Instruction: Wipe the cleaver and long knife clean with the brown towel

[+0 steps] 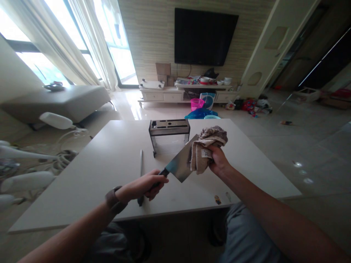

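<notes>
My left hand [154,184] is wrapped round the black handle of a cleaver [178,163], whose broad steel blade points up and to the right above the table. Bunched in my right hand [219,160] is a brown and beige towel [204,155] with a white label. The towel lies against the far part of the blade and hides its end. Under my left hand, a sharpening rod [141,164] with a dark handle lies on the white table [104,175]. Behind the cleaver stands a knife block [170,128] with a slotted top and clear sides.
Two small flat items, one a yellow and dark sticker-like piece [217,199], lie near the table's front edge. Beyond the table are a pink basket [196,104], a blue bag [201,113] and a low cabinet [172,96]. White lamp-like parts [57,120] stand at the left.
</notes>
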Demonstrator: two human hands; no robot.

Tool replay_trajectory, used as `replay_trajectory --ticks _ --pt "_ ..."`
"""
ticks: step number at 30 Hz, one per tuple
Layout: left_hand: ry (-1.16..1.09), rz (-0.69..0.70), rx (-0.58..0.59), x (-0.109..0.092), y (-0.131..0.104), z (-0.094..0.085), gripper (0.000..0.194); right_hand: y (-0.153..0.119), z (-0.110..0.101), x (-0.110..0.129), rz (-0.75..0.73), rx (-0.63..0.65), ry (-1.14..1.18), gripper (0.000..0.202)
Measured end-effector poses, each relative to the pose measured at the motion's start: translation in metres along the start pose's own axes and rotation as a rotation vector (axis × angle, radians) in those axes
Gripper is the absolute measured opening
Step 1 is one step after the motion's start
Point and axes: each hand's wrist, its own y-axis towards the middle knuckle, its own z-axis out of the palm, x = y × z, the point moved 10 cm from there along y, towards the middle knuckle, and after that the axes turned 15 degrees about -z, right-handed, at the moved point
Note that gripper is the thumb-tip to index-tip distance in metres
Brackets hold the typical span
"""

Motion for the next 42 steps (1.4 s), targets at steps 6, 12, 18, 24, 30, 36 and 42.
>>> replay_trajectory --ticks 6,12,18,24,30,36,42 --pt "0.005 0.004 -0.008 -0.002 -0.0014 0.0011 0.034 0.0008 0.0011 -0.0008 0.009 0.024 -0.003 0.026" --pt "0.006 0.017 -0.006 -0.0038 -0.0021 0.0037 0.033 0.0006 0.0019 -0.0003 0.017 0.043 -0.002 0.028" --pt "0.013 0.007 0.002 -0.0031 -0.0014 0.0033 0.034 0.0002 0.0004 -0.0011 0.026 0.021 0.003 0.027" --pt "0.012 0.008 -0.006 -0.0021 -0.0007 0.0024 0.033 0.0005 0.0019 -0.0016 0.021 0.034 0.005 0.028" --pt "0.003 0.008 -0.014 -0.0024 -0.0012 0.0019 0.034 0.0016 0.0004 -0.0025 0.018 0.038 -0.002 0.027" --pt "0.01 0.013 0.007 -0.0052 -0.0026 0.0051 0.032 0.0018 0.0006 -0.0019 0.025 0.046 -0.008 0.027" --pt "0.009 0.004 -0.009 -0.0042 -0.0025 0.0038 0.033 -0.0001 0.0005 -0.002 0.031 0.028 0.007 0.028"
